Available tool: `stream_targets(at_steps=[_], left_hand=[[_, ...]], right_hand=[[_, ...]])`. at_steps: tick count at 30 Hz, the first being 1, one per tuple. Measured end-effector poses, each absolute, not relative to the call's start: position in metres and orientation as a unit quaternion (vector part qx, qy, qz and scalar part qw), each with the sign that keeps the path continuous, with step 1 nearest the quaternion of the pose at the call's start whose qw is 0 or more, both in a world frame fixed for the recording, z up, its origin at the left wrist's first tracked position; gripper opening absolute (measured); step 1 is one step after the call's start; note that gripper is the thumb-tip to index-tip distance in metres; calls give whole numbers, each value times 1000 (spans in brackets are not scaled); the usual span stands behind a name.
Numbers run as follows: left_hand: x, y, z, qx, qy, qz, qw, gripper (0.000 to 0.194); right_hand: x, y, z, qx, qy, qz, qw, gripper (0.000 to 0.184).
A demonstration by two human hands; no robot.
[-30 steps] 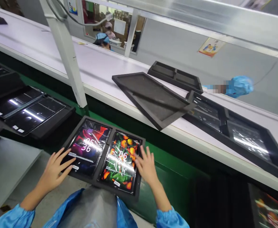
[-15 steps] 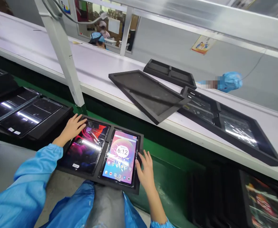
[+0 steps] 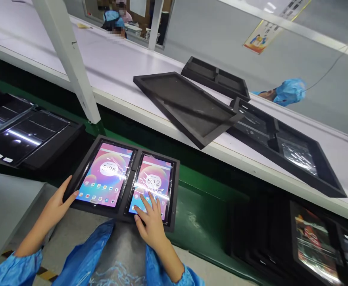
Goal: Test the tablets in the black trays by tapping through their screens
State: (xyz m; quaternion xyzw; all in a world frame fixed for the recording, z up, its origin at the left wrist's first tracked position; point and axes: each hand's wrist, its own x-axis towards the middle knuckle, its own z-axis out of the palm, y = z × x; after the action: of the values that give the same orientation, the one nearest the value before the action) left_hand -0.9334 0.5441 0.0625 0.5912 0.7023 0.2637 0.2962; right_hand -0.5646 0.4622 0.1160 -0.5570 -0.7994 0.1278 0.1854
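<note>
1. Spreading its fingers over the near half of the right tablet [image 3: 152,174], the right hand [image 3: 152,224] grips nothing; it has come in from the tray's right edge, though whether the fingertips press the glass is unclear.
2. The left hand [image 3: 56,204] has moved from the far-left corner to the near-left edge of the black tray [image 3: 120,213], thumb uppermost; its grip cannot be judged.
3. Both tablets lie side by side in that tray, near the person and over the edge of the green surface [image 3: 197,216].
4. The left tablet [image 3: 106,174] has gone from a dark, reddish picture to a pastel page of icons, so both seem to be at the same kind of screen.
5. Its clock appears to read 5:36 through glare; the right one reads 6:12. Their smaller print is unreadable.
6. White labels [image 3: 3,157] at far left and the wall poster's [image 3: 260,37] lettering are too small to read; no brand is legible.
</note>
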Motion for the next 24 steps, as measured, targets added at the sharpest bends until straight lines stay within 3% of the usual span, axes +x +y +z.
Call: stream_targets(at_steps=[5,9,16,21,24], left_hand=[[-922,539,73,546,700,302,348,76],[-915,542,82,531,714,295,349,80],[-921,543,79,522,708,285,381,80],[-925,547,81,532,728,216,374,81],[-931,547,77,516,721,240,395,73]], right_hand=[[-562,463,109,-546,-807,124,188,35],[-554,460,103,-587,-763,90,254,46],[-520,460,100,-707,-606,9,365,46],[-493,457,104,-749,-530,6,397,50],[-487,454,99,-770,-475,43,423,54]])
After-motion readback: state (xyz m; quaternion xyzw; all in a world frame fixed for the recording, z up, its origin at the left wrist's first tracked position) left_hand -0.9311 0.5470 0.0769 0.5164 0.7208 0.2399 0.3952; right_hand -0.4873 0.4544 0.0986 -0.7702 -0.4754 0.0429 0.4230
